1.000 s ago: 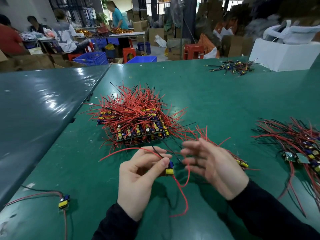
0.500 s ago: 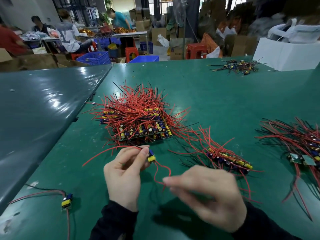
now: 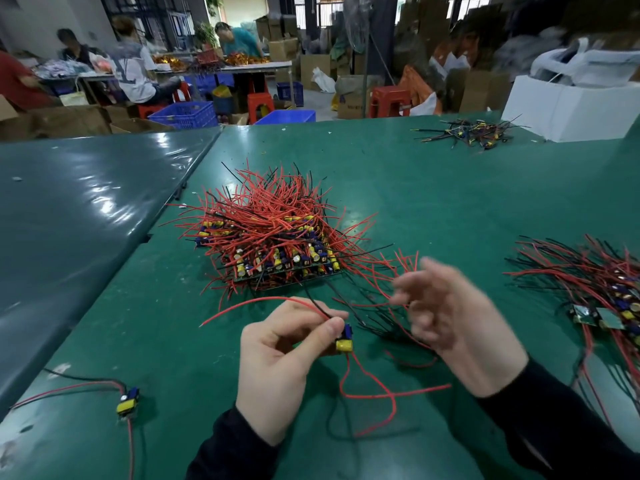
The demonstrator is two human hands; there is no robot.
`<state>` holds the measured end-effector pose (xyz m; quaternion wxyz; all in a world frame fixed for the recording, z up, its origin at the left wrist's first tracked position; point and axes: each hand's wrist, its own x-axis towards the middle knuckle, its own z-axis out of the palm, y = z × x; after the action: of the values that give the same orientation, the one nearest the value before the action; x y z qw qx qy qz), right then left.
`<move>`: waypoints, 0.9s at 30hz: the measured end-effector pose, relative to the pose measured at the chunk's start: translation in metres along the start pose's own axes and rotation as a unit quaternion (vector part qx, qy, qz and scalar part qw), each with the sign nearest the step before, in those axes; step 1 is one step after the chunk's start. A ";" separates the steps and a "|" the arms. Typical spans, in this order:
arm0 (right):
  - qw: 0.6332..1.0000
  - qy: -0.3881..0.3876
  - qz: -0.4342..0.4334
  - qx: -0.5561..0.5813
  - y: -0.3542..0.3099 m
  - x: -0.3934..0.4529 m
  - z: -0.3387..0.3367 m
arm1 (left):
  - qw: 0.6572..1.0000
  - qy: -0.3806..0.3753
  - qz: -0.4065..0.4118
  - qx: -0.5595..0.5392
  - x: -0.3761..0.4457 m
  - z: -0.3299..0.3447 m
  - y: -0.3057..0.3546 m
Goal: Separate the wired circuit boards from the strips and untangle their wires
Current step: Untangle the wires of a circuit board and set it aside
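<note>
My left hand (image 3: 277, 362) pinches a small wired circuit board (image 3: 344, 339) with a yellow and blue part, held just above the green table. Its red wires loop down to the table and one arcs off to the left. My right hand (image 3: 457, 320) hovers to the right of the board, blurred, fingers spread and loosely bent, holding nothing I can make out. Behind the hands lies a big pile of board strips (image 3: 277, 237) bristling with red and black wires. A strip partly hidden by my right hand trails its wires (image 3: 377, 313) toward me.
One separated board (image 3: 127, 400) with red and black wires lies at the near left. Another heap of wired boards (image 3: 602, 292) sits at the right edge, a small pile (image 3: 471, 131) far back. A white box (image 3: 568, 105) stands at the far right. People work at distant tables.
My right hand rose from low in front of me to the right of the board, fingers now spread. My left hand shifted right with the board, and its red wires dropped into a loop.
</note>
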<state>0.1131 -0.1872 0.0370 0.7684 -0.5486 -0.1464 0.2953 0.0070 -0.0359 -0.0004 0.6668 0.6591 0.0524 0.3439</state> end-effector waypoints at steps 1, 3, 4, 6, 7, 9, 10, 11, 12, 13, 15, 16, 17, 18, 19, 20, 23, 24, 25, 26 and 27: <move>0.997 -0.040 0.022 -0.065 0.005 -0.001 0.004 | 1.000 -0.007 0.007 0.006 -0.001 0.000 -0.001; 0.982 -0.121 0.042 -0.139 0.016 -0.006 0.013 | 0.999 -0.016 0.025 0.027 0.000 0.001 -0.001; 0.977 -0.143 0.042 -0.152 0.021 -0.009 0.017 | 0.999 -0.017 0.026 0.032 0.000 0.001 -0.001; 0.976 -0.158 0.025 -0.151 0.027 -0.010 0.018 | 0.999 -0.023 0.013 0.036 0.001 0.001 -0.002; 0.976 -0.161 0.014 -0.147 0.027 -0.010 0.018 | 0.999 -0.032 0.007 0.037 0.002 0.001 -0.003; 0.973 -0.175 -0.003 -0.153 0.025 -0.009 0.016 | 0.998 -0.059 -0.001 0.034 0.003 -0.001 -0.002; 0.971 -0.183 -0.004 -0.155 0.024 -0.009 0.016 | 0.997 -0.075 -0.007 0.027 0.004 -0.002 -0.002; 0.970 -0.189 -0.003 -0.156 0.024 -0.008 0.015 | 0.996 -0.087 -0.015 0.020 0.005 -0.003 -0.001; 0.968 -0.194 -0.003 -0.160 0.024 -0.007 0.013 | 0.995 -0.094 -0.028 0.010 0.006 -0.004 0.000; 0.966 -0.197 -0.009 -0.169 0.025 -0.006 0.011 | 0.995 -0.095 -0.041 -0.002 0.006 -0.004 0.001; 0.959 -0.205 -0.020 -0.192 0.026 -0.005 0.008 | 0.994 -0.084 -0.063 -0.013 0.006 -0.005 0.002; 0.957 -0.208 -0.023 -0.201 0.027 -0.005 0.008 | 0.995 -0.078 -0.061 0.001 0.006 -0.006 0.003; 0.954 -0.212 -0.027 -0.212 0.029 -0.005 0.007 | 0.996 -0.073 -0.052 0.027 0.007 -0.007 0.002; 0.950 -0.215 -0.030 -0.224 0.030 -0.005 0.007 | 0.995 -0.072 -0.042 0.052 0.007 -0.007 0.002; 0.947 -0.214 -0.035 -0.238 0.031 -0.006 0.007 | 0.994 -0.074 -0.032 0.069 0.007 -0.007 0.003; 0.943 -0.211 -0.040 -0.255 0.032 -0.006 0.007 | 0.994 -0.077 -0.023 0.079 0.006 -0.006 0.003; 0.925 -0.205 -0.067 -0.312 0.033 -0.008 0.007 | 0.994 -0.077 -0.020 0.076 0.004 -0.003 0.003; 0.921 -0.207 -0.073 -0.322 0.033 -0.008 0.008 | 0.995 -0.070 -0.021 0.074 0.004 -0.002 0.003; 0.919 -0.207 -0.078 -0.326 0.033 -0.008 0.008 | 0.995 -0.062 -0.015 0.081 0.003 -0.002 0.002; 0.919 -0.205 -0.080 -0.327 0.033 -0.008 0.008 | 0.994 -0.054 -0.004 0.096 0.002 -0.001 0.002; 0.919 -0.204 -0.081 -0.327 0.032 -0.008 0.008 | 0.992 -0.046 0.012 0.117 0.002 -0.001 0.002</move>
<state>0.0930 -0.1784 0.0105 0.5212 -0.6835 -0.4320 0.2731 0.0073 -0.0347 0.0016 0.5827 0.7483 0.0531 0.3126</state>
